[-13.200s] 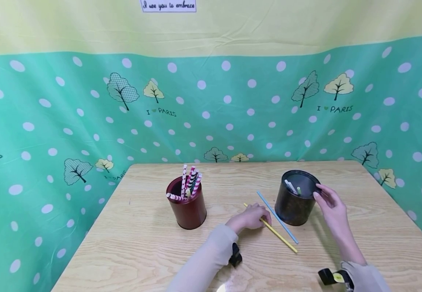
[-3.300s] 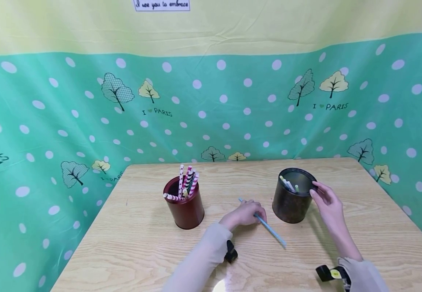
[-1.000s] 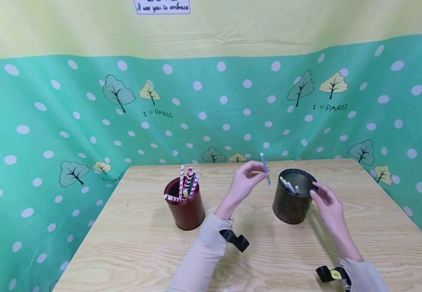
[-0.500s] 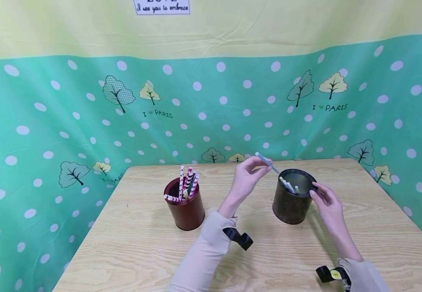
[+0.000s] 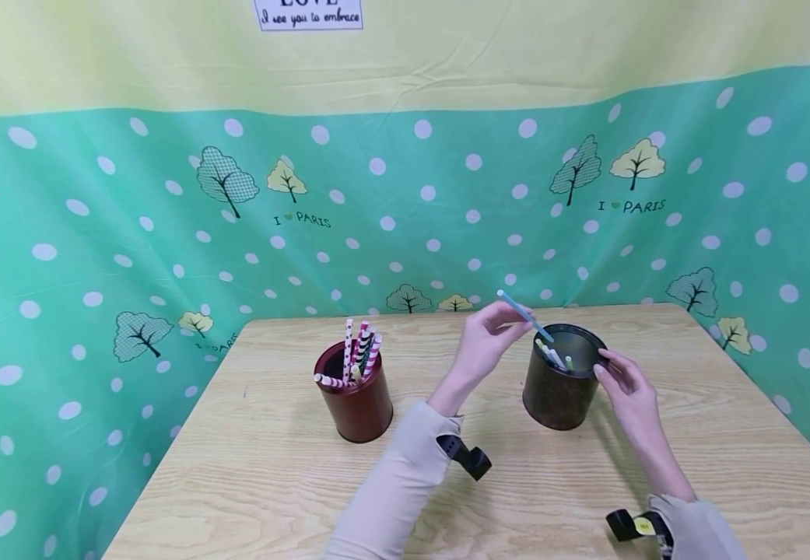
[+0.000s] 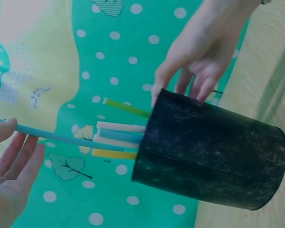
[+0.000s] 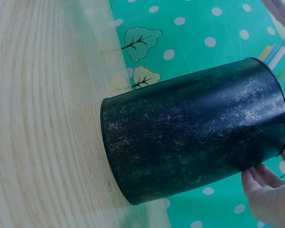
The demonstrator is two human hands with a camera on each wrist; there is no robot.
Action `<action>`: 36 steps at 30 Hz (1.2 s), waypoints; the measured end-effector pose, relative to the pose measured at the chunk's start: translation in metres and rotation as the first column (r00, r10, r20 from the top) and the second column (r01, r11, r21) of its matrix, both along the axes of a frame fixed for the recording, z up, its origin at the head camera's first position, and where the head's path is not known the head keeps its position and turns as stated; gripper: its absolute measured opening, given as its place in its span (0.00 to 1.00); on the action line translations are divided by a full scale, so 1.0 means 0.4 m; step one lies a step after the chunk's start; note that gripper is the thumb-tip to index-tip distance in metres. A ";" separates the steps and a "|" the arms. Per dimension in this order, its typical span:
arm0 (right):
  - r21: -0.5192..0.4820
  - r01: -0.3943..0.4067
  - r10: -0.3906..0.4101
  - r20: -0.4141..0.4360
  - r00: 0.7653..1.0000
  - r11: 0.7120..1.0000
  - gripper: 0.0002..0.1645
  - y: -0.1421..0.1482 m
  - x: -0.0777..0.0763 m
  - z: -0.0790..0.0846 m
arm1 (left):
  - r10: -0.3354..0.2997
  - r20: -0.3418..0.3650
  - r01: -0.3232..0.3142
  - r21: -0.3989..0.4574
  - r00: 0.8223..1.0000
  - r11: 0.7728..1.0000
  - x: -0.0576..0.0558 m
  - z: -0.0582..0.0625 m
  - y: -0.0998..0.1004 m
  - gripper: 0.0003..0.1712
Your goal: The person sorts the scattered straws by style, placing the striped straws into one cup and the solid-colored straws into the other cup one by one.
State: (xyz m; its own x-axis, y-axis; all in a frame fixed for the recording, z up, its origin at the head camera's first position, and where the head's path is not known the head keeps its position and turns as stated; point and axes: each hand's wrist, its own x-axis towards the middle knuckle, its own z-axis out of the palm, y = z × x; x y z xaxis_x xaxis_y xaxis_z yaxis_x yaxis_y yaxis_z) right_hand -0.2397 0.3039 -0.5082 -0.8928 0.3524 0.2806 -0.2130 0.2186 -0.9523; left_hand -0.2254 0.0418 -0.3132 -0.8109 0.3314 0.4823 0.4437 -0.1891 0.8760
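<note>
My left hand [image 5: 480, 342] pinches a light blue straw [image 5: 512, 302], which slants down to the right. Its lower end is over the mouth of a black cylindrical can [image 5: 559, 400]. Several straws poke out of that can in the left wrist view: a yellow straw [image 6: 115, 154], a green straw [image 6: 128, 107], white ones and a blue one. On the can's right side, my right hand [image 5: 632, 400] holds the rim with thumb and fingertips. The can [image 7: 194, 133] stands upright on the table; its inside bottom is hidden.
A dark red can [image 5: 359, 416] with several patterned paper straws [image 5: 348, 350] stands to the left on the wooden table [image 5: 257, 459]. Behind the table hangs a green and yellow dotted curtain [image 5: 440, 194].
The yellow straw left the table for the black can. My left hand then lifted the blue straw off the table, tilted it and brought its lower end over the can. My right hand stayed.
</note>
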 end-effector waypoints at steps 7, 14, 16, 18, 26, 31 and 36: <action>0.010 0.004 -0.004 0.003 1.000 1.000 0.26 -0.001 -0.001 0.001 | 0.023 -0.024 -0.025 -0.067 0.999 0.997 -0.017 -0.030 0.013 0.10; 0.008 -0.001 0.001 0.007 1.000 1.000 0.26 -0.002 -0.001 0.001 | 0.044 -0.031 -0.048 -0.134 0.999 0.990 -0.054 -0.085 0.034 0.11; 0.012 -0.001 0.001 0.008 1.000 1.000 0.26 -0.002 -0.002 0.001 | 0.039 -0.042 -0.046 -0.158 0.998 0.986 -0.058 -0.091 0.037 0.11; 0.015 0.001 -0.001 0.010 1.000 1.000 0.27 -0.002 -0.004 0.002 | 0.033 -0.046 -0.041 -0.187 0.998 0.982 -0.062 -0.097 0.037 0.13; 0.026 0.003 -0.003 0.029 1.000 1.000 0.27 0.001 -0.010 0.001 | 0.053 0.025 -0.045 -0.260 0.998 0.965 -0.058 -0.131 0.020 0.18; 0.097 -0.009 0.007 0.024 1.000 0.995 0.28 0.006 -0.001 0.009 | 0.098 -0.037 -0.105 -0.310 0.995 0.945 -0.039 -0.155 -0.006 0.17; 0.140 -0.019 0.017 0.012 1.000 0.990 0.28 0.018 0.011 0.017 | 0.135 -0.146 -0.179 -0.355 0.980 0.918 -0.018 -0.172 -0.040 0.16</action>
